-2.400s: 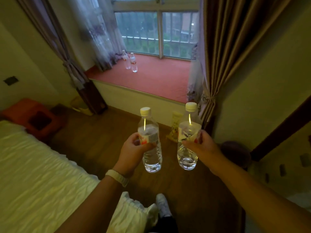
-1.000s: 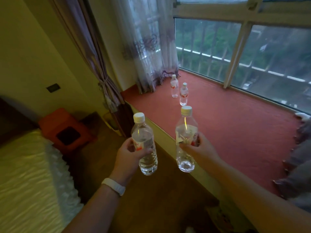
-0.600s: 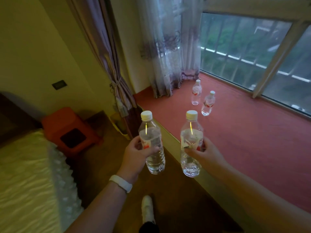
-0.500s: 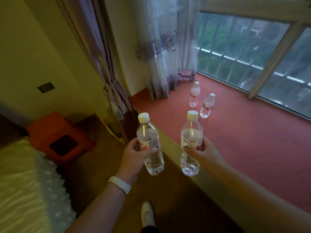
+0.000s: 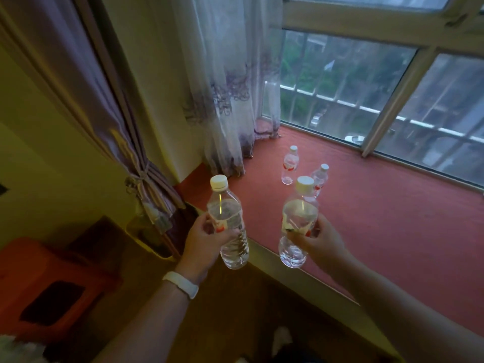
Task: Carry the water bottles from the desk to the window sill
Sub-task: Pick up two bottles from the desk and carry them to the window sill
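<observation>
Two bottles [image 5: 290, 163] already stand on the sill [image 5: 392, 218], upper centre. Left hand [image 5: 207, 244] and right hand [image 5: 322, 239] each grip another bottle, not yet set down.

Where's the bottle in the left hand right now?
In the head view, the left hand holds its bottle upright, left of centre, above the floor just short of the red window sill edge.

One head-worn wide-angle camera looks forward and steeply down from the wearer's own height, facing the red-covered window sill [image 5: 379, 231] and the pale-framed barred window [image 5: 392, 82] at upper right. It sits near enough that both bare forearms reach in from the bottom edge; straight lines bend toward the borders, and no second view overlaps it
</observation>
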Demonstrator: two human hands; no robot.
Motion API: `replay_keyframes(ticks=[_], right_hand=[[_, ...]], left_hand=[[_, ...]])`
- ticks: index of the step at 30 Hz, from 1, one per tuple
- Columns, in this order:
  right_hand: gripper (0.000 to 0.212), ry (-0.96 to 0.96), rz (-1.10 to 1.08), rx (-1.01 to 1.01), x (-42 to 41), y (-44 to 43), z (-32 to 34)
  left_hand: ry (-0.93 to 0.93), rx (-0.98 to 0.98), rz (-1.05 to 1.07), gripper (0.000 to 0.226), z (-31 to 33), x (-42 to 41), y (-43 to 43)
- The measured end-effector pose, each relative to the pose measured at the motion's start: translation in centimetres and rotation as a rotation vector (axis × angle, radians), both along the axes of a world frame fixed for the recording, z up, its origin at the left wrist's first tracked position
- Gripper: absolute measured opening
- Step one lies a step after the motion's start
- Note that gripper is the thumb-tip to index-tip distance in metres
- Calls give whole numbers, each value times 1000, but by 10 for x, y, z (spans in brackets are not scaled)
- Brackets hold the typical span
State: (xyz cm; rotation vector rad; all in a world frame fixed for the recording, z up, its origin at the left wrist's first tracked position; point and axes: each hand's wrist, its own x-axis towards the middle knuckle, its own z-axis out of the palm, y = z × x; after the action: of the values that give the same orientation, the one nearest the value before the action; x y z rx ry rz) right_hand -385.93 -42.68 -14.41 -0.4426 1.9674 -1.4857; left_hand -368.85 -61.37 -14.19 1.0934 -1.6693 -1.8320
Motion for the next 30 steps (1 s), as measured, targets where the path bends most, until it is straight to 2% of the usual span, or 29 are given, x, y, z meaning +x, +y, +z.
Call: replay_keyframes(ticks=[7, 12, 17, 24, 30], right_hand=[[46, -97, -90, -8, -44, -39, -39], [47, -196, -109, -17, -84, -80, -62], [43, -166, -146, -4, -124, -113, -69], [50, -97, -231, 13, -162, -122, -56], [50, -33, -350, 56, -179, -122, -64]], left_hand=[[-96, 47, -52, 40, -28, -58, -41], [-195, 20, -117, 53, -37, -107, -79], [-262, -49, -222, 51, -38, -163, -113], [-289, -62, -339, 59, -39, -221, -135], [-302, -132, -531, 60, -54, -270, -146]])
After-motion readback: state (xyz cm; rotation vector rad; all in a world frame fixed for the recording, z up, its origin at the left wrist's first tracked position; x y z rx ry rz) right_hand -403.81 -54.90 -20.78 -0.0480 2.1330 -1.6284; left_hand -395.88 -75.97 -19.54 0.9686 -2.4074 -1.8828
